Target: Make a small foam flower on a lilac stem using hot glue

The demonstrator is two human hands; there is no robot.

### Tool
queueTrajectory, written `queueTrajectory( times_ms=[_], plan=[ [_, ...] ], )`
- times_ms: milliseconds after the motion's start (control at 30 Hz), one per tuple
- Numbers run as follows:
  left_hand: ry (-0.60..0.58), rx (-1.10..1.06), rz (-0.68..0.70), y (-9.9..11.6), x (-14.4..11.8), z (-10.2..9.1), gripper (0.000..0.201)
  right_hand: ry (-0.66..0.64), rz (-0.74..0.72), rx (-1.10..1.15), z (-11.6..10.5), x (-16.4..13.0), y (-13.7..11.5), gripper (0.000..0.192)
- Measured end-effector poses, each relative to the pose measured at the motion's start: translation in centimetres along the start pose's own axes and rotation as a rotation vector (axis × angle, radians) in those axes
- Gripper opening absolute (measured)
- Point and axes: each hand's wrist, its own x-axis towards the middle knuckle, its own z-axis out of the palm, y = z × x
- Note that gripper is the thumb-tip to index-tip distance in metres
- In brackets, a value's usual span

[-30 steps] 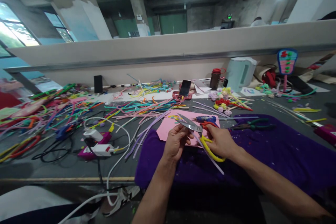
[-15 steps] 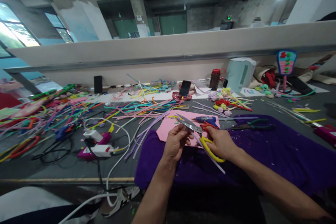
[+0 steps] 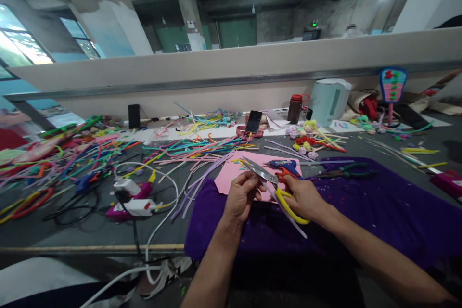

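Observation:
Over the pink sheet, my right hand grips scissors with red-orange and yellow handles, their blades pointing up and to the left. My left hand pinches a pale lilac pipe cleaner close beside the blades; its free length slants down to the right below the scissors. The pinched end is mostly hidden by the fingers and the blades, so I cannot tell whether the blades touch it. Behind the scissors lies a blue glue gun on the sheet.
Purple cloth covers the table front, with pliers on it. Pipe cleaners spread leftward. A power strip with white cables sits at left. A phone, bottle and kettle stand at the back.
The free end of the pipe cleaner has shifted very slightly to the left. Both hands and the scissors stay almost where they were.

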Motion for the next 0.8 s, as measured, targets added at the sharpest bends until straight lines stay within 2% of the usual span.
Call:
queueTrajectory(
  times_ms=[233,333,433,533,600,700,800],
  plan=[
    [-0.007,-0.003,0.009,-0.1,0.1,-0.1,0.021,0.011,-0.005,0.007,0.3,-0.1,0.3,0.02],
    [-0.006,-0.006,0.002,0.0,0.1,-0.1,0.021,0.032,0.001,0.082,0.3,-0.1,0.4,0.018],
    [0.002,-0.025,-0.026,0.2,0.0,-0.1,0.022,0.041,0.036,0.398,0.0,0.0,0.1,0.02],
    [-0.021,-0.023,-0.061,0.4,-0.1,-0.1,0.023,-0.044,0.117,0.906,-0.7,0.4,-0.9,0.023],
    [-0.034,-0.025,-0.071,0.4,-0.2,-0.1,0.025,-0.104,0.178,1.143,-1.3,0.6,-1.8,0.027],
    [-0.053,-0.035,-0.068,0.3,-0.2,-0.2,0.025,-0.156,0.25,1.294,-1.7,0.9,-3.1,0.035],
    [-0.078,-0.015,-0.07,0.3,-0.2,-0.2,0.024,-0.218,0.255,1.378,-1.3,1.2,-4.2,0.036]
  ],
)
